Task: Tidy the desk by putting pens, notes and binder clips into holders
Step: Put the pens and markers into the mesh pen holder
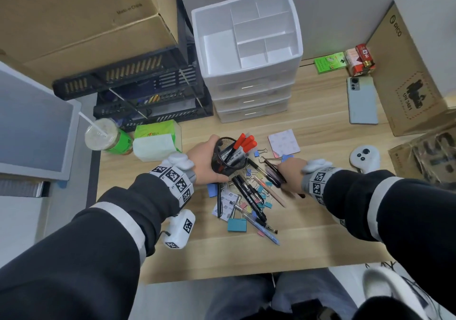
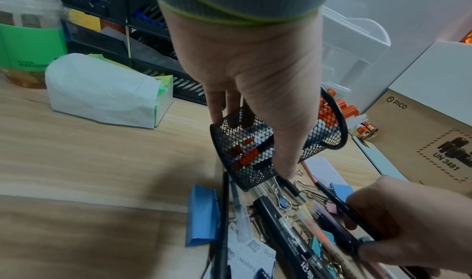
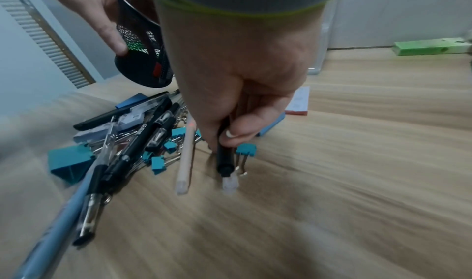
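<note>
My left hand (image 1: 204, 161) grips a black mesh pen cup (image 1: 229, 157) tilted above the desk, its mouth toward the right. Red-capped markers (image 1: 246, 143) stick out of the cup. In the left wrist view my fingers wrap the mesh cup (image 2: 268, 148). My right hand (image 1: 290, 171) pinches dark pens (image 1: 274, 174) just right of the cup; the right wrist view shows a black pen (image 3: 224, 160) in its curled fingers. Below lies a pile of pens and teal binder clips (image 1: 246, 203), with a large teal clip (image 1: 237, 224) and a pink note pad (image 1: 283, 143).
A white drawer organizer (image 1: 249, 48) with open top compartments stands behind the pile. A black rack (image 1: 148, 92), a tissue pack (image 1: 158, 142) and a cup with a straw (image 1: 103, 134) are at left. A phone (image 1: 362, 100), a controller (image 1: 365, 159) and cardboard boxes (image 1: 407, 73) sit at right.
</note>
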`<state>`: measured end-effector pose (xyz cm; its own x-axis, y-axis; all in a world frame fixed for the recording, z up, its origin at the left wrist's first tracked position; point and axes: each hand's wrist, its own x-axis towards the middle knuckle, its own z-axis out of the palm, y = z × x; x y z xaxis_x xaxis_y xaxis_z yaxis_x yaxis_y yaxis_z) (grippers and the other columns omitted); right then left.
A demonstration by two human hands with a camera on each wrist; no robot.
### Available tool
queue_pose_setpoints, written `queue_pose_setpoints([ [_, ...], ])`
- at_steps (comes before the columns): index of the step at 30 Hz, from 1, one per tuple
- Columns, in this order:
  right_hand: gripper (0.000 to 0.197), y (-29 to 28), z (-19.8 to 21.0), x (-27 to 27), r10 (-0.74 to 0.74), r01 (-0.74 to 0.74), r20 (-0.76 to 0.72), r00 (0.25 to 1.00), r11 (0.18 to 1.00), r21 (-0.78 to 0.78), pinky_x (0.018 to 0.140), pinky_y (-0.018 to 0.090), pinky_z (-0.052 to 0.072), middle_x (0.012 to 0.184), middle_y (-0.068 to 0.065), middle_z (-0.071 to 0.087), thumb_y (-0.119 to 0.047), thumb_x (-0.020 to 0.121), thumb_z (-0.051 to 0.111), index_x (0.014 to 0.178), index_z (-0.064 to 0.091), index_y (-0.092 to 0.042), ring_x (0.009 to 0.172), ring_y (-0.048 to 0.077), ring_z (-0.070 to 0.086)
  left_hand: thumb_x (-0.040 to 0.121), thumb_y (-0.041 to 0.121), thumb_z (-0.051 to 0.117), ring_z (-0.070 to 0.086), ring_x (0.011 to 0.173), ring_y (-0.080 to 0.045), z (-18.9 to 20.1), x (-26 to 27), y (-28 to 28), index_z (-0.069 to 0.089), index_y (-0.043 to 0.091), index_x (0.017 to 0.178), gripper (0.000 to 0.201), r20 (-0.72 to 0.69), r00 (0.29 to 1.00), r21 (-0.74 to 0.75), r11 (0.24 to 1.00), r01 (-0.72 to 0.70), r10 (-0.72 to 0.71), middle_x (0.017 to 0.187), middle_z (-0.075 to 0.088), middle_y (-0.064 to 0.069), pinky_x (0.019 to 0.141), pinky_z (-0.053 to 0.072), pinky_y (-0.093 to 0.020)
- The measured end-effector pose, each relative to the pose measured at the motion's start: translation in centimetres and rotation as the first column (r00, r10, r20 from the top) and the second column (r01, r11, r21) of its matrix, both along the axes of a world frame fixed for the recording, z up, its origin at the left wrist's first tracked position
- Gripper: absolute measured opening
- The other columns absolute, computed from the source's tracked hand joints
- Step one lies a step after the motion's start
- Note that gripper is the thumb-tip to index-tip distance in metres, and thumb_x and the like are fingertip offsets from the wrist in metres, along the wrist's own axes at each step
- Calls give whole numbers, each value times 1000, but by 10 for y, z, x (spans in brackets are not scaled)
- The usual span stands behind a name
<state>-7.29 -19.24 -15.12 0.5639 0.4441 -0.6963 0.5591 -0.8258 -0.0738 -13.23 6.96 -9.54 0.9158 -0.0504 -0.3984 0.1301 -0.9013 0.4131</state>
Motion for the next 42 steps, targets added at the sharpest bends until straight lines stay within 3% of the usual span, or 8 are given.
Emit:
queue_pose_setpoints([
  [6, 10, 6, -3, -4, -74, 74, -14, 997, 997, -29, 51, 25, 46, 73, 0, 62, -22, 87, 65, 84, 61, -14, 59, 16, 58, 51, 56, 85, 63, 87, -18, 0, -4, 1, 34, 26, 124, 94, -8, 1000, 13, 1000, -13, 14, 100, 65, 4, 75, 55, -37],
  [11, 13, 1, -2, 4, -122, 121, -63, 991, 992, -20, 65, 31, 59, 71, 1, 67, -29, 73, 62, 74, 61, -16, 61, 19, 66, 51, 57, 84, 62, 86, -17, 3, -5, 2, 33, 28, 124, 94, -22, 1000, 15, 1000, -8, 8, 100, 64, 5, 75, 55, -37],
  [14, 21, 0, 2, 8, -131, 131, -11, 991, 988, 84, 63, 31, 53, 76, 4, 63, -35, 82, 51, 76, 54, -15, 65, 23, 62, 54, 51, 88, 60, 85, -16, 6, -3, 2, 36, 23, 125, 92, 13, 1000, -5, 1000, -7, 7, 98, 61, 8, 70, 47, -29],
  [17, 19, 3, 5, 9, -108, 102, 21, 994, 975, 199, 58, 30, 40, 78, 4, 54, -33, 89, 50, 84, 48, -15, 64, 21, 52, 55, 48, 90, 60, 85, -15, 8, -2, 1, 39, 20, 125, 91, 40, 999, -24, 1000, -9, 10, 99, 61, 9, 69, 44, -26],
  [26, 13, 16, -19, -1, 24, -31, 27, 999, 964, 265, 63, 35, 57, 73, -5, 62, -40, 92, 45, 87, 47, -28, 63, 16, 61, 54, 55, 86, 59, 84, -15, 3, -12, 5, 36, 25, 124, 92, 22, 999, 3, 1000, -25, 24, 98, 60, 8, 69, 47, -29],
  [32, 11, 22, -22, -7, -23, 21, 8, 1000, 970, 244, 66, 35, 59, 78, 0, 63, -30, 90, 52, 83, 54, -23, 67, 16, 62, 52, 56, 85, 61, 86, -19, -2, -18, 6, 35, 26, 122, 91, 37, 998, 24, 999, -48, 47, 98, 61, 7, 75, 54, -39],
  [36, 17, 18, -17, -4, -72, 63, 19, 997, 957, 283, 54, 26, 46, 73, -2, 60, -38, 85, 52, 75, 48, -24, 64, 16, 59, 51, 53, 87, 62, 86, -18, -5, -20, 5, 36, 27, 122, 91, 37, 996, -5, 997, -76, 76, 97, 62, 8, 75, 55, -38],
  [42, 19, 6, -9, 2, -115, 118, -29, 993, 961, 250, 63, 34, 59, 74, -1, 63, -40, 74, 56, 78, 54, -22, 64, 18, 63, 50, 56, 86, 62, 87, -18, -4, -18, 4, 36, 28, 122, 92, 28, 996, -2, 997, -80, 80, 100, 64, 5, 76, 55, -38],
])
